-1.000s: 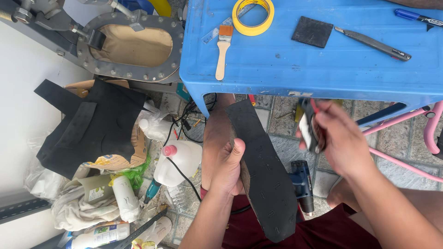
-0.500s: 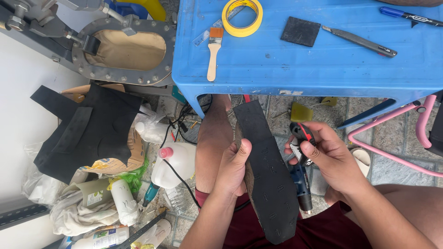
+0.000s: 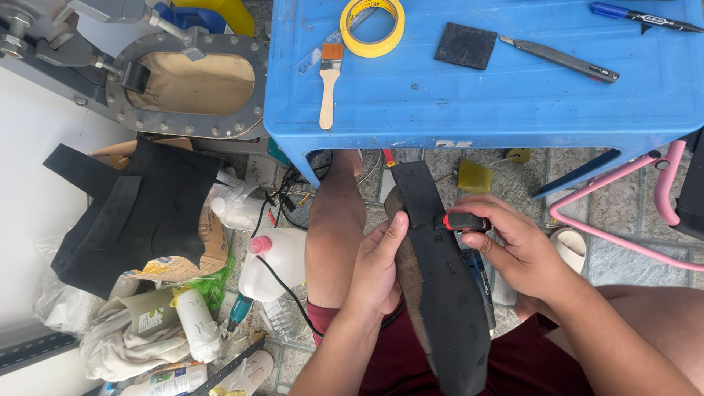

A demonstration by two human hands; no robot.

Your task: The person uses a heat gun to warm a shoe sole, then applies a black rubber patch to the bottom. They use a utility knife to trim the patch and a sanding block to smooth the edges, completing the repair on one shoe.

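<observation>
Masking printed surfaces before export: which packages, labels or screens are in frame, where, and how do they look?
No screens or signs.
White jug: floor, left of the knee; squat, pink cap.
Labelled white bottle: lower left, on rags; cylinder, yellow-green top.
Second labelled bottle: bottom edge; lying, multicoloured label.
Printed cardboard: under the black sheet; tan, coloured print.
Blue marker: table's top right; small print.

We find the left hand [image 3: 378,268] gripping a long black rubber strip [image 3: 440,293] while the right hand [image 3: 517,249] presses a red-and-black cutter [image 3: 462,221] against its edge, below the blue surface [image 3: 477,88].
</observation>
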